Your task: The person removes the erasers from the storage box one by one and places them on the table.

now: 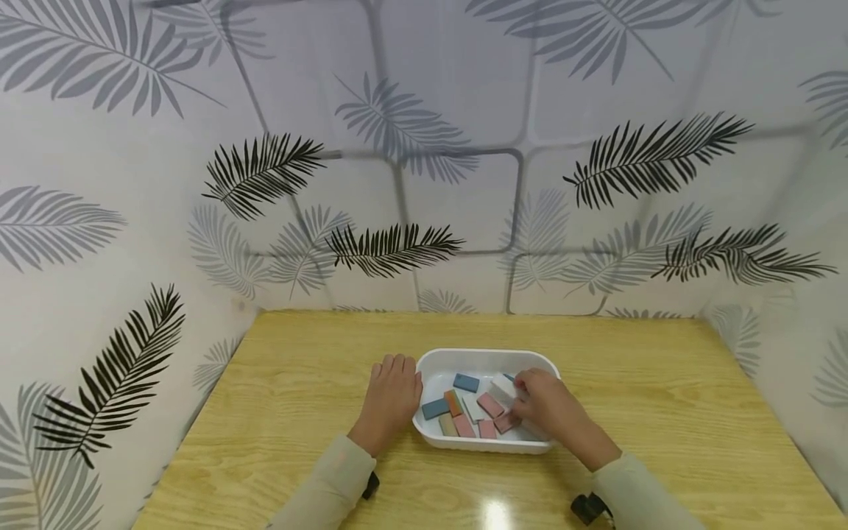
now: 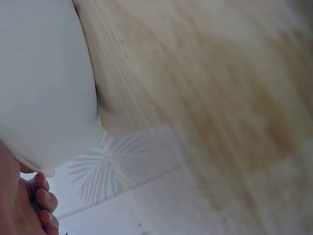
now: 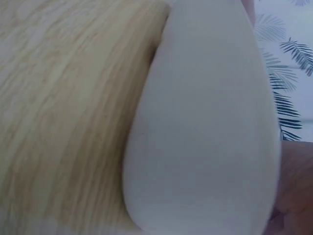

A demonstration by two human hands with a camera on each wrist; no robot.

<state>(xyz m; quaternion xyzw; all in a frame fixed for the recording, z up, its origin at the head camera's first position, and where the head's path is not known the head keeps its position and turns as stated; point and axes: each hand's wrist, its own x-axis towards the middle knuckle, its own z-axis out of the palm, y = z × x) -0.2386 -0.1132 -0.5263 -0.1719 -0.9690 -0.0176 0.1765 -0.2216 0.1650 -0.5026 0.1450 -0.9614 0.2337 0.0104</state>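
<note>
A white plastic tub point(image 1: 486, 444) with rounded corners holds several small rectangular blocks. My left hand point(image 1: 394, 391) holds the tub's left end, thumb along the rim. In the left wrist view, curled fingertips point(image 2: 47, 199) show right at the rim. Inside the right end, my right hand point(image 1: 551, 405) reaches down with bent fingers, beside a white block point(image 1: 501, 390) and a pink block point(image 1: 506, 422). I cannot tell whether it pinches a block. A blue block point(image 1: 467, 383), an orange block point(image 1: 453, 403) and a tan block point(image 1: 447, 425) lie further left.
The tub stands on a yellow wood-grain table point(image 1: 298, 412). Behind the table is a pale wall covering point(image 1: 457, 280) with a leaf pattern. Black straps with small devices point(image 1: 588, 508) sit at both wrists.
</note>
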